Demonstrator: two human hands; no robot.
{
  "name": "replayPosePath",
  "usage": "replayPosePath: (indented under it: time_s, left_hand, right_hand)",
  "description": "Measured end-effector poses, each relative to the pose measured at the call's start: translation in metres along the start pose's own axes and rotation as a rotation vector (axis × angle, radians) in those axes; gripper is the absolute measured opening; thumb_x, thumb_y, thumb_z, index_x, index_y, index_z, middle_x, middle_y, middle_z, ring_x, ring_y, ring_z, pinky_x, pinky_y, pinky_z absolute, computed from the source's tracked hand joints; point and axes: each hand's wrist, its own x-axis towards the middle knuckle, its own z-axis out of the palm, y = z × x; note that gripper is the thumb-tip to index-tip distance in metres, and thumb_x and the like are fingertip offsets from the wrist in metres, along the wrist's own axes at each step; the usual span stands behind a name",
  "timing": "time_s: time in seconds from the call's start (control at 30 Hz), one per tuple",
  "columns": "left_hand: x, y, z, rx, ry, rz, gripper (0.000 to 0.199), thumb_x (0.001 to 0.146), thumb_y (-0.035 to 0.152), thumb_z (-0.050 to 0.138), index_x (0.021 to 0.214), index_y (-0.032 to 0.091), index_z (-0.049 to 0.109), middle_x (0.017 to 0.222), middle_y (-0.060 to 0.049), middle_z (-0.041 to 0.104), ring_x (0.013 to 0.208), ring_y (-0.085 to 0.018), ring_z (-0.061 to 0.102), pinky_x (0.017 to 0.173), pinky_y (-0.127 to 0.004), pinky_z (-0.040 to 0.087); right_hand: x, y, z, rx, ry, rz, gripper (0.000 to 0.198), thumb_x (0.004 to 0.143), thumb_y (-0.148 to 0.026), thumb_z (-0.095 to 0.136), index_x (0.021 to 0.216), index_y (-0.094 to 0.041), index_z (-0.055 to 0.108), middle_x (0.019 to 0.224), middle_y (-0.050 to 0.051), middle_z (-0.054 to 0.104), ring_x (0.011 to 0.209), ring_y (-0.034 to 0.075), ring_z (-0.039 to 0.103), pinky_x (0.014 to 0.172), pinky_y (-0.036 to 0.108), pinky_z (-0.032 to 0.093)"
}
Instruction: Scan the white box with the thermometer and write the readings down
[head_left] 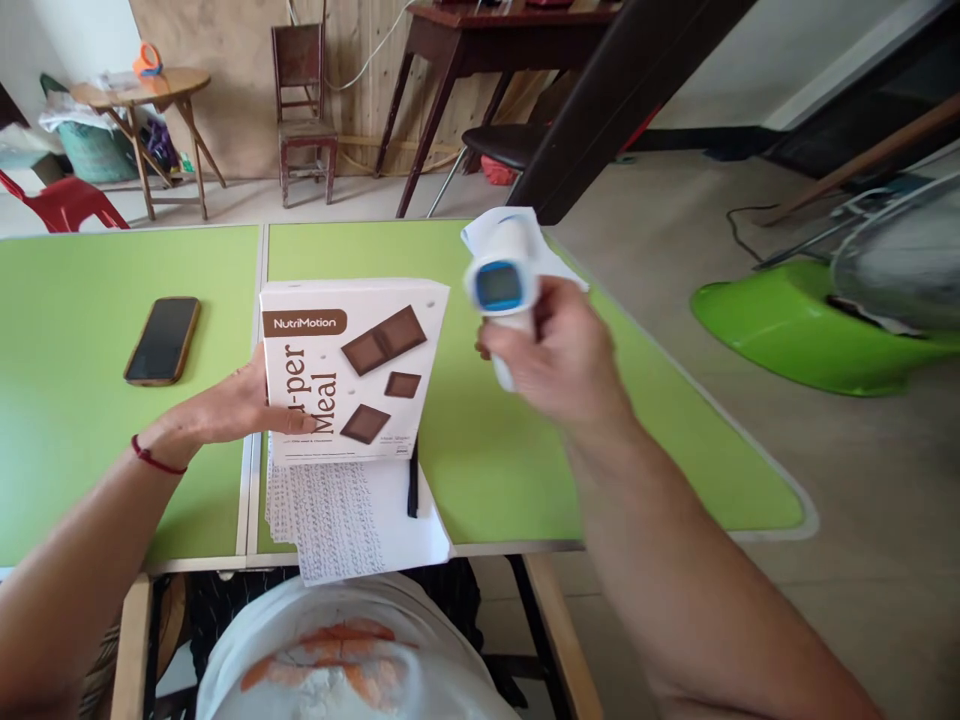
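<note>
My left hand [225,408] rests against the left side of a white NutriMotion box [352,370] printed with brown chocolate squares, keeping it upright on the green table [495,470]. To the right of the box, my right hand [559,360] is raised above the table and grips a white handheld device with a blue screen [501,285]. The screen faces me. The box stands on the far end of printed paper sheets [337,515], with a black pen [412,485] lying on them.
A dark smartphone [163,340] lies on the table to the left. White paper [555,262] sits behind the device. A green fan base [795,325] stands on the floor at right. Chairs and wooden tables [304,110] stand at the back.
</note>
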Motion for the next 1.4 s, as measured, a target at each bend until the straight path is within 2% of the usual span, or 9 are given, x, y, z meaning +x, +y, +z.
replayPosePath:
  time_s: [0.1, 0.23, 0.3, 0.4, 0.57, 0.8, 0.97, 1.23, 1.4]
  left_hand:
    - [-0.002, -0.004, 0.012, -0.114, 0.081, 0.021, 0.053, 0.078, 0.041, 0.081, 0.119, 0.014, 0.064, 0.114, -0.015, 0.072, 0.103, -0.03, 0.069, 0.084, -0.04, 0.059]
    - [-0.006, -0.015, 0.024, -0.156, 0.349, -0.005, 0.075, 0.072, 0.043, 0.087, 0.133, 0.014, 0.052, 0.119, -0.016, 0.07, 0.105, -0.031, 0.068, 0.083, -0.041, 0.058]
    - [-0.007, -0.02, 0.027, -0.136, 0.401, -0.019, 0.078, 0.07, 0.043, 0.088, 0.133, 0.015, 0.051, 0.118, -0.015, 0.07, 0.102, -0.029, 0.068, 0.081, -0.039, 0.058]
    - [-0.006, -0.023, 0.03, -0.187, 0.402, 0.035, 0.072, 0.068, 0.045, 0.089, 0.125, 0.015, 0.055, 0.107, -0.011, 0.071, 0.092, -0.025, 0.068, 0.075, -0.035, 0.057]
    - [-0.005, -0.017, 0.035, -0.228, 0.47, 0.026, 0.062, 0.065, 0.046, 0.09, 0.108, 0.014, 0.06, 0.09, -0.006, 0.07, 0.08, -0.021, 0.065, 0.065, -0.03, 0.055]
    - [-0.01, -0.007, 0.034, -0.266, 0.321, 0.023, 0.054, 0.071, 0.04, 0.087, 0.112, 0.014, 0.06, 0.104, -0.011, 0.073, 0.095, -0.027, 0.069, 0.075, -0.034, 0.06]
    - [-0.01, -0.006, 0.029, -0.283, 0.212, 0.067, 0.042, 0.075, 0.035, 0.084, 0.104, 0.015, 0.061, 0.098, -0.009, 0.072, 0.096, -0.027, 0.069, 0.073, -0.032, 0.058]
    - [-0.011, -0.015, 0.023, -0.273, 0.166, 0.087, 0.067, 0.076, 0.035, 0.085, 0.131, 0.015, 0.051, 0.104, -0.01, 0.071, 0.09, -0.024, 0.068, 0.069, -0.029, 0.056]
    - [-0.014, -0.023, 0.023, -0.279, 0.182, 0.057, 0.069, 0.075, 0.033, 0.087, 0.131, 0.017, 0.051, 0.101, -0.008, 0.071, 0.086, -0.022, 0.068, 0.069, -0.029, 0.057]
  right_hand:
    - [-0.036, -0.034, 0.0, 0.583, -0.016, 0.06, 0.015, 0.073, -0.025, 0.062, 0.087, -0.025, 0.059, 0.071, -0.002, 0.06, 0.055, 0.014, 0.053, 0.051, 0.029, 0.043]
    - [-0.093, -0.059, 0.027, 0.889, -0.24, 0.214, 0.009, 0.077, -0.028, 0.068, 0.079, -0.023, 0.061, 0.068, -0.002, 0.059, 0.054, 0.013, 0.053, 0.05, 0.027, 0.042]
    - [-0.111, -0.06, 0.042, 0.971, -0.322, 0.273, 0.013, 0.081, -0.031, 0.069, 0.078, -0.022, 0.06, 0.068, -0.001, 0.059, 0.056, 0.013, 0.052, 0.051, 0.027, 0.042]
    - [-0.121, -0.055, 0.056, 0.989, -0.369, 0.309, 0.015, 0.085, -0.033, 0.069, 0.08, -0.022, 0.06, 0.069, -0.002, 0.059, 0.058, 0.012, 0.051, 0.055, 0.027, 0.043]
    - [-0.118, -0.051, 0.055, 0.933, -0.34, 0.35, 0.013, 0.083, -0.03, 0.07, 0.087, -0.023, 0.061, 0.07, -0.003, 0.059, 0.058, 0.012, 0.051, 0.055, 0.027, 0.044]
    - [-0.118, -0.053, 0.055, 0.941, -0.401, 0.447, 0.021, 0.078, -0.035, 0.075, 0.082, -0.023, 0.058, 0.067, -0.003, 0.057, 0.056, 0.012, 0.049, 0.052, 0.028, 0.043]
    - [-0.117, -0.05, 0.059, 0.963, -0.431, 0.415, 0.026, 0.081, -0.042, 0.075, 0.078, -0.022, 0.06, 0.065, -0.002, 0.059, 0.055, 0.013, 0.052, 0.053, 0.028, 0.044]
    - [-0.122, -0.053, 0.059, 0.923, -0.377, 0.444, 0.023, 0.078, -0.038, 0.077, 0.08, -0.021, 0.061, 0.064, -0.002, 0.06, 0.052, 0.013, 0.052, 0.051, 0.029, 0.046]
    - [-0.127, -0.053, 0.061, 0.931, -0.357, 0.47, 0.024, 0.078, -0.038, 0.078, 0.086, -0.021, 0.062, 0.064, -0.003, 0.06, 0.053, 0.013, 0.052, 0.052, 0.03, 0.045]
